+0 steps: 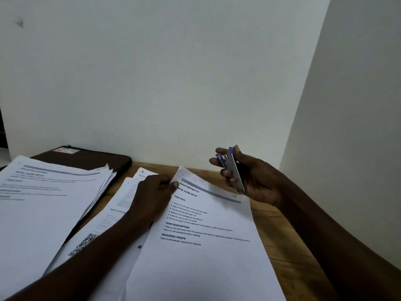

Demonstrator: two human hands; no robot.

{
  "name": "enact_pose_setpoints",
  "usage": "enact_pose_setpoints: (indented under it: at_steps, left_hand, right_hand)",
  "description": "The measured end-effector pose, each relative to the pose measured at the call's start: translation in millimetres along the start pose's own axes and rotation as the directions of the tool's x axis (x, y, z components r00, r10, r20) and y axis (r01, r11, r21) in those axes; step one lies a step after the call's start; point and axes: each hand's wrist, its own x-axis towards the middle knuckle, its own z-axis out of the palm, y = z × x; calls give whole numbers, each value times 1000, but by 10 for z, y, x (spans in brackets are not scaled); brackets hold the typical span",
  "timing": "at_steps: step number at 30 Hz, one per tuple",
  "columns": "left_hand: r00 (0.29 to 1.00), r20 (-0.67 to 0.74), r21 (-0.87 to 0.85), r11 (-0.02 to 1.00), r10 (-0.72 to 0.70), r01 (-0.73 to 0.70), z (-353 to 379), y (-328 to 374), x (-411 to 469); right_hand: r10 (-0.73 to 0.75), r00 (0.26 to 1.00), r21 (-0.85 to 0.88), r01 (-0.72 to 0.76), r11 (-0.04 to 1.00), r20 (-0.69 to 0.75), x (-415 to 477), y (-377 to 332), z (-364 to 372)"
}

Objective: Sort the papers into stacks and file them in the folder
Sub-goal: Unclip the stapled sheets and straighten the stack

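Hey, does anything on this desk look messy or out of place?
The left stack is fanned unevenly and overlaps the dark folder. Under the left hand, loose sheets lie slanted. The printed sheet has its top corner lifted where that hand pinches it. The right hand holds a stapler. Nothing looks torn or spilled.

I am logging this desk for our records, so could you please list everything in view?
folder: one, dark brown, back left, partly under the left stack
left stack: one, white, fanned, left
middle papers: several, white, under the left forearm
front papers: count unclear, white, centre
stapler: one, blue and silver, above the table
table: one, wooden
walls: white, behind and right
left hand: pinches the front papers' top corner
right hand: grips the stapler
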Motion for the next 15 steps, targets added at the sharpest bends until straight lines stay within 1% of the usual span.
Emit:
enact_pose_setpoints:
  at_steps: [2,4,6,8,9,10,12,13,14,15]
  left_hand:
    - [999,-10,15,999,37,-37,6,-13,-5]
    - [998,-18,24,998,55,-55,1,-11,-8]
    - [996,-33,45,995,88,-87,-4,-13,-6]
    - [992,-47,65,992,115,-112,-7,-6,-6]
    - [991,-55,70,990,123,-119,-5,3,-10]
    - [990,-65,79,989,127,-121,-7,11,-16]
    - [988,-81,108,986,134,-125,-4,12,-21]
    - [986,-84,125,983,147,-136,-2,17,-23]
    - [982,-83,143,978,168,-155,-4,23,-27]
    - [978,-81,164,970,194,-179,-3,29,-36]
  right_hand:
    - [6,999,1,-6,1000,32,10,28,-19]
    - [8,999,-69,-5,998,36,10,62,-19]
    - [-14,999,-193,9,981,-29,15,97,-4]
    - [-109,991,-384,72,920,-75,23,141,34]
    - [-190,978,-520,117,846,-90,33,171,39]
    - [-284,953,-665,146,733,-104,45,208,45]
    - [-451,888,-885,140,444,-86,79,288,55]
    - [-507,861,-938,138,317,-44,106,331,56]
    - [-544,839,-962,147,232,-3,122,363,67]
    - [-570,821,-967,167,190,29,126,386,76]
